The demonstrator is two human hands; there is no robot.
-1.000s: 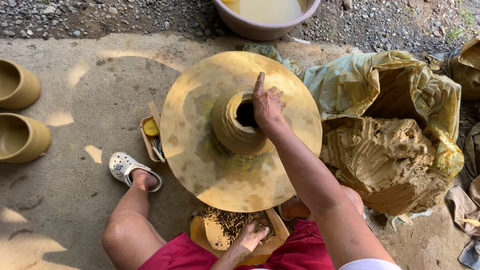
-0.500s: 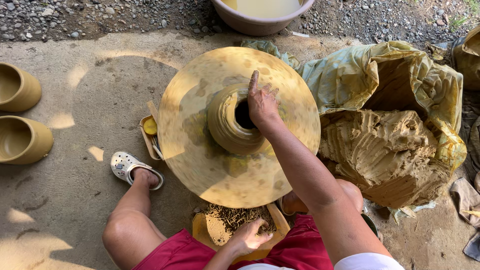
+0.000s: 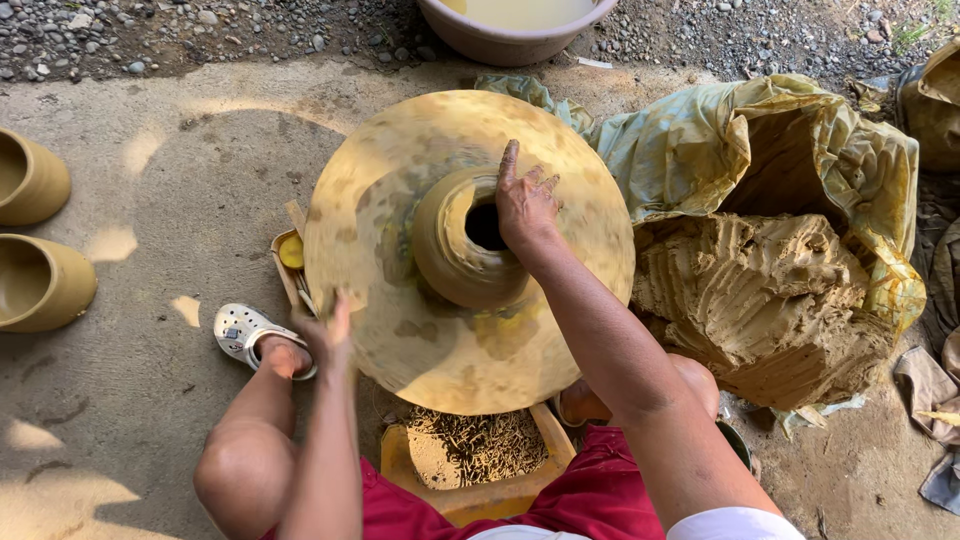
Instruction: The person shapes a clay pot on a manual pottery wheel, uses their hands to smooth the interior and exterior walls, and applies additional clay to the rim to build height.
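Note:
A wet clay pot (image 3: pixel 455 250) with a dark round mouth stands in the middle of a broad clay-smeared wheel disc (image 3: pixel 400 340). My right hand (image 3: pixel 523 205) rests on the pot's rim at its right side, fingers spread and pointing away from me. My left hand (image 3: pixel 328 330) lies against the disc's near left edge, fingers up, blurred with motion and holding nothing I can make out.
A big lump of raw clay (image 3: pixel 770 300) sits on yellowish plastic sheeting (image 3: pixel 800 130) to the right. A basin of muddy water (image 3: pixel 515 25) stands behind the wheel. Two finished pots (image 3: pixel 35 235) lie at the far left. A yellow tray (image 3: pixel 470 470) sits between my legs.
My left hand has come up from the yellow tray between my legs to the left edge of the wheel disc. My right hand has stayed on the pot's rim.

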